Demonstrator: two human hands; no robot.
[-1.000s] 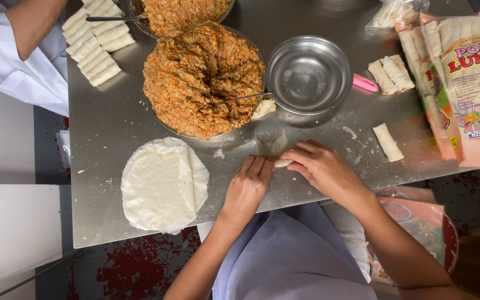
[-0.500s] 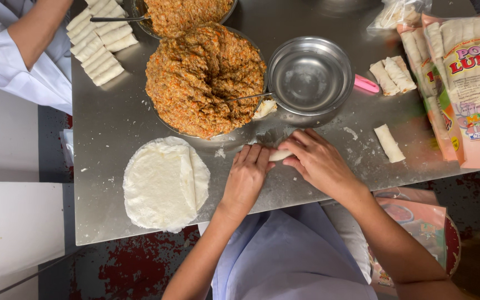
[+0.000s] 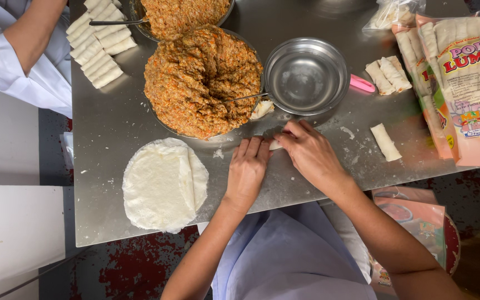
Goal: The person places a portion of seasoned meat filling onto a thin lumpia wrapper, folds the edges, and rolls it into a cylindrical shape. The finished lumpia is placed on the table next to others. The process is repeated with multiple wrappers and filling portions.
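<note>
My left hand (image 3: 246, 171) and my right hand (image 3: 308, 153) lie side by side on the steel table (image 3: 112, 122), both pressed on a small white wrapper roll (image 3: 275, 145) that shows only between the fingers. Just beyond them stands a big bowl heaped with orange minced filling (image 3: 201, 78), a spoon handle (image 3: 245, 96) stuck in it. To my left hand's left sits a stack of round white wrappers (image 3: 162, 184). An empty steel bowl (image 3: 306, 75) is just above my right hand.
A finished roll (image 3: 385, 142) lies right of my hands, two more (image 3: 387, 75) beside a pink object (image 3: 362, 84). Printed packages (image 3: 468, 89) fill the right edge. Another person's arm (image 3: 31, 33) and rows of rolls (image 3: 98, 47) are at far left; a second filling bowl (image 3: 187, 14) behind.
Both hands have slid a little away from me across the table, rolling the wrapper toward the filling bowl. Everything else stays put.
</note>
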